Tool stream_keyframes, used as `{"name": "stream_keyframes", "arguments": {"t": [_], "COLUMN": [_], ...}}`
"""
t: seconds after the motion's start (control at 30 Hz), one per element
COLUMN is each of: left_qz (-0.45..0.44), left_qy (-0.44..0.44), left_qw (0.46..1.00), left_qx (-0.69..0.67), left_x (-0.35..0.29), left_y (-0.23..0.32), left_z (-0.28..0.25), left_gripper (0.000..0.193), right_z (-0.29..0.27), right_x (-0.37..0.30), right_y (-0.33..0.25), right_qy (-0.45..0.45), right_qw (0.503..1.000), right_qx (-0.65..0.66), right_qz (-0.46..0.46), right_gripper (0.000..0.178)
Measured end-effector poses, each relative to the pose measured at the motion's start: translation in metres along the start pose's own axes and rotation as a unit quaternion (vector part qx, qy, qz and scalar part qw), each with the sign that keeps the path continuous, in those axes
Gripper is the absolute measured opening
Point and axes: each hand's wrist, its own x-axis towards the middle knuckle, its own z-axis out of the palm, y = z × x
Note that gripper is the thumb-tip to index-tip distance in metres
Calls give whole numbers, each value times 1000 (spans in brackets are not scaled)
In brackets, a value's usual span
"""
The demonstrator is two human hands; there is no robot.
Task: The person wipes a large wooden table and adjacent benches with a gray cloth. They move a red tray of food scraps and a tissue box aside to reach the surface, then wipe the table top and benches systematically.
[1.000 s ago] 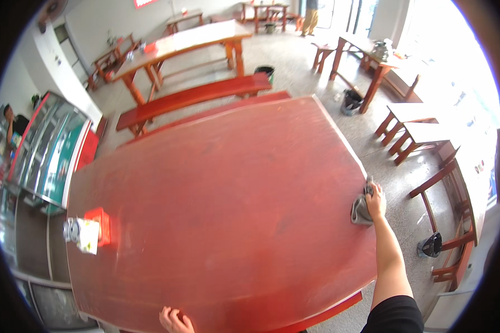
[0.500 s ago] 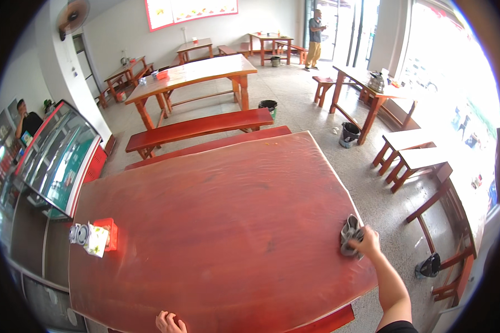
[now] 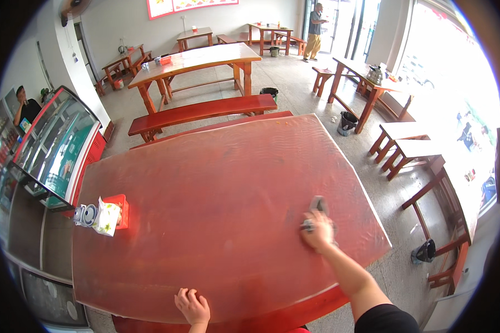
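My right hand (image 3: 318,232) presses a grey cloth (image 3: 319,204) against the red-brown tabletop (image 3: 216,188), right of its middle. The hand is a little blurred, and part of the cloth is hidden beneath it. By the near edge, my left hand (image 3: 191,305) rests palm down on the table, its fingers slightly bent and apart, holding nothing. Toward the left end stand a red plastic basket (image 3: 123,206), a white tissue packet (image 3: 108,218) with a green pattern, and small blue-and-white containers (image 3: 88,215).
Beyond the table runs a long red bench (image 3: 203,117), with another wooden table (image 3: 200,60) behind it. A glass display case (image 3: 61,147) stands at left. On the right are stools (image 3: 408,149) and black-lined bins (image 3: 347,123). A person (image 3: 314,32) stands by the far doorway; another (image 3: 28,106) is behind the case.
My right hand has slid the cloth from the table's right edge leftward and a little farther away. My left hand has come further onto the tabletop. The whole view has shifted slightly.
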Motion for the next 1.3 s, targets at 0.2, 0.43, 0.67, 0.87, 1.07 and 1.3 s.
{"name": "stream_keyframes", "arguments": {"t": [0.2,0.43,0.67,0.87,1.07,1.3], "left_qz": [33,3,-35,-224,-268,-226], "left_qy": [32,77,61,-260,-388,-396], "left_qw": [982,966,974,906,818,803], "left_qx": [-181,-248,-213,-248,-329,-383], "left_x": [4,-49,-170,-255,-223,-186], "left_y": [-10,-61,-66,-68,35,84], "left_z": [-3,-33,-77,-58,-36,-28], "left_gripper": [28,32,25,25,25,25], "right_z": [21,40,8,-57,-66,-72], "right_x": [-88,-210,-176,-96,-29,5], "right_y": [-222,-291,-179,20,182,219], "right_qy": [-101,-136,-106,-78,13,8], "right_qw": [963,922,962,992,998,976], "right_qx": [134,172,137,88,8,28], "right_qz": [-212,-318,-210,-42,56,214], "right_gripper": [53,56,48,49,45,47]}}
